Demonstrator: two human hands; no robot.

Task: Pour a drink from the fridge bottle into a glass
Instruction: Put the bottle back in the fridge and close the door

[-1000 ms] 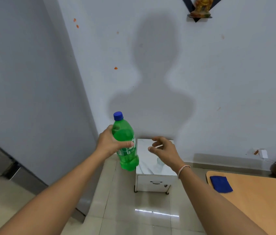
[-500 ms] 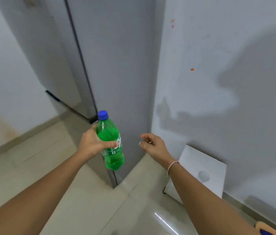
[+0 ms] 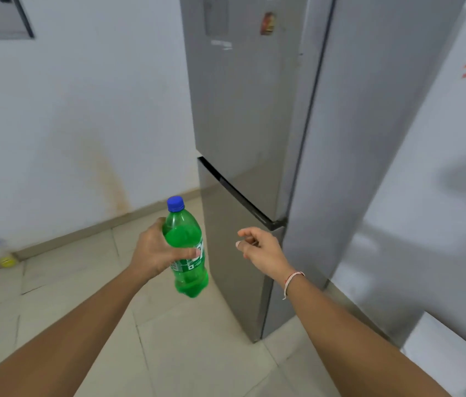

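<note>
While held in the air just left of the grey fridge (image 3: pixel 254 133), green bottle (image 3: pixel 187 253) nearly upright, long axis vertical, blue cap (image 3: pixel 175 203) pointing up and tipped slightly left. Gripped round the middle by left hand (image 3: pixel 157 253), thumb across the label. Right hand (image 3: pixel 260 252) empty, fingers loosely curled, just before the fridge's lower door, near the dark door seam.

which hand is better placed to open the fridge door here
Right. The right hand is free, fingers loosely curled, and hangs just in front of the closed fridge near the door seam. The left hand is busy gripping the green bottle.
</note>
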